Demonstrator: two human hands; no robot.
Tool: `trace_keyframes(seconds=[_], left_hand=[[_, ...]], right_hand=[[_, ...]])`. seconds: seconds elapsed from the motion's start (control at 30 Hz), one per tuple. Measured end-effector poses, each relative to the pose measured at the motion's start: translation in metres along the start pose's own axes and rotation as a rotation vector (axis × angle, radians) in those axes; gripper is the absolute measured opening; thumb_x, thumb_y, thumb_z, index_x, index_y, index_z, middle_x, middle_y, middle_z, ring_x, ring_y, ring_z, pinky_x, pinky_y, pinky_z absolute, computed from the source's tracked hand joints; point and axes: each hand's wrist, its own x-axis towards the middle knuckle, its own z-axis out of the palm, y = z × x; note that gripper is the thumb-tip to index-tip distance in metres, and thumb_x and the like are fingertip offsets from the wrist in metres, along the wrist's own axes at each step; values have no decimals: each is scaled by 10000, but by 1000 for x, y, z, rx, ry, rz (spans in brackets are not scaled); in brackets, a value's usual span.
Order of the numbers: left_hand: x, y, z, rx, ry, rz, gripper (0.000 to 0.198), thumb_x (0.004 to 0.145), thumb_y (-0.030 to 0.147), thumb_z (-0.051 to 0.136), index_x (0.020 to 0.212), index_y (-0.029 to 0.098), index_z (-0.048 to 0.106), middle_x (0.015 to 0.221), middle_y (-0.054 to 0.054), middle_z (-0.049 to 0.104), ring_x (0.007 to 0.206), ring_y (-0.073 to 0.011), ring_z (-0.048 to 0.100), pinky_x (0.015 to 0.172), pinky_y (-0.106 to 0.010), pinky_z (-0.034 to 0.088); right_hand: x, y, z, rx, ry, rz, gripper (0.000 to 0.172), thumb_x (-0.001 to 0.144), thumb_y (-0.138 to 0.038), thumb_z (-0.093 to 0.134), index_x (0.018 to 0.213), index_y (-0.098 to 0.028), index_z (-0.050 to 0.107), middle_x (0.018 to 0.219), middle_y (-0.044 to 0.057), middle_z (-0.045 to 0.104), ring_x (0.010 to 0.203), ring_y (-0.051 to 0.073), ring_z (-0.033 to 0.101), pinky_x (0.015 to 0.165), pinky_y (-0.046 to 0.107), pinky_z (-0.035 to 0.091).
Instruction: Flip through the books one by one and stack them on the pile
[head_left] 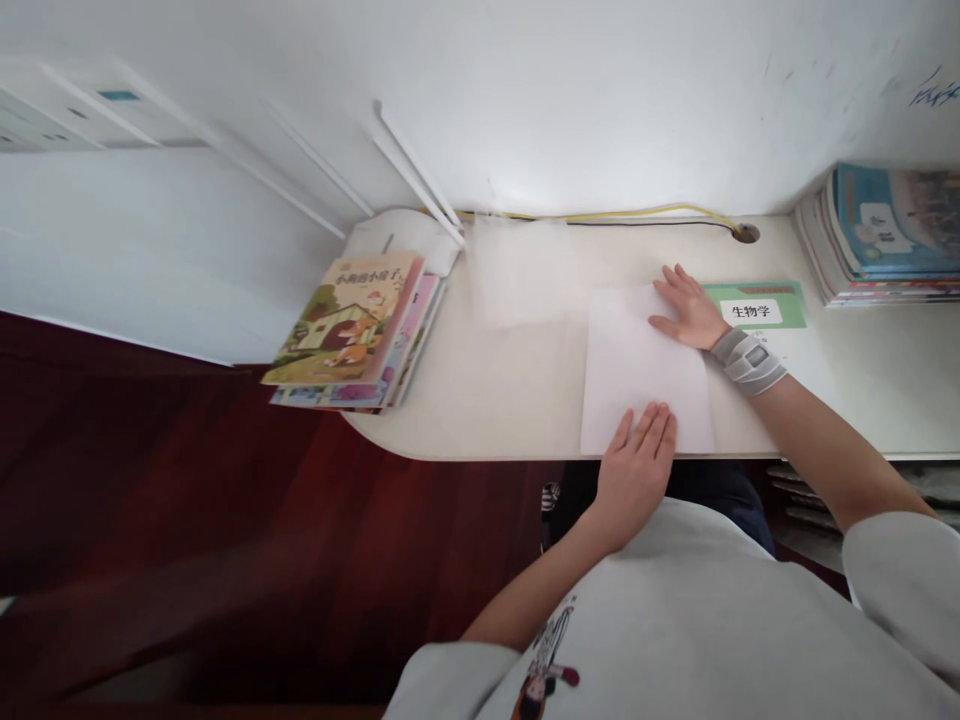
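A sheet of white paper [622, 370] lies flat on the white desk, its lower edge close to the desk's front edge. My left hand [639, 465] rests on the bottom part of the sheet with fingers stretched out. Higher up, on the sheet's right side, lies my right hand [686, 308], fingers spread, with a grey band [748, 360] around the wrist. Beside and partly under the right hand and forearm is a book with a green-and-white cover [787, 305].
At the desk's left end stands a pile of picture books [352, 320], reaching past the edge. Another stack of books [892, 230] is at the far right. A thin translucent sheet [521, 275] lies left of the paper. A yellow cable [637, 212] runs along the wall to a hole [745, 233].
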Motion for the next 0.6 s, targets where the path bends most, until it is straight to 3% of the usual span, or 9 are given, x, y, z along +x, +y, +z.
trace_keyframes(seconds=[0.2,0.3,0.4,0.5,0.6], left_hand=[[-4,-1,0,-14,-14,-5,408,890,61,330,1262,64,498,1294,-162,555,1286,-235,432,1067,-440,364],[-4,-12,-3,-50,-10,-49,402,925,224,386,1295,90,467,1312,-173,538,1308,-253,401,1078,-454,341],[1,-41,-5,-44,10,-268,532,914,384,423,1361,99,381,1387,-217,439,1344,-307,326,1077,-509,311],[8,-73,-6,-76,-34,-525,642,893,364,458,1405,31,262,1438,-298,303,1352,-367,280,1042,-539,334],[15,-91,-5,-209,-81,-619,705,859,275,501,1425,6,178,1454,-318,249,1362,-367,256,1046,-520,342]], right_hand=[[-3,-11,0,-62,-20,-32,857,831,-698,272,1430,-85,300,1513,173,216,1409,324,112,1115,523,128],[-5,-15,2,-111,-53,-79,882,823,-717,257,1437,-85,279,1509,179,226,1403,325,141,1120,515,107],[-6,-17,5,-141,-50,-87,865,835,-700,249,1441,-83,268,1499,181,253,1397,329,163,1120,517,103],[-5,-21,6,-167,8,-27,804,866,-650,247,1429,-79,298,1479,178,303,1390,321,194,1119,502,138],[-7,-28,6,-195,46,70,736,896,-580,274,1415,-61,320,1475,194,301,1390,317,196,1112,499,171]])
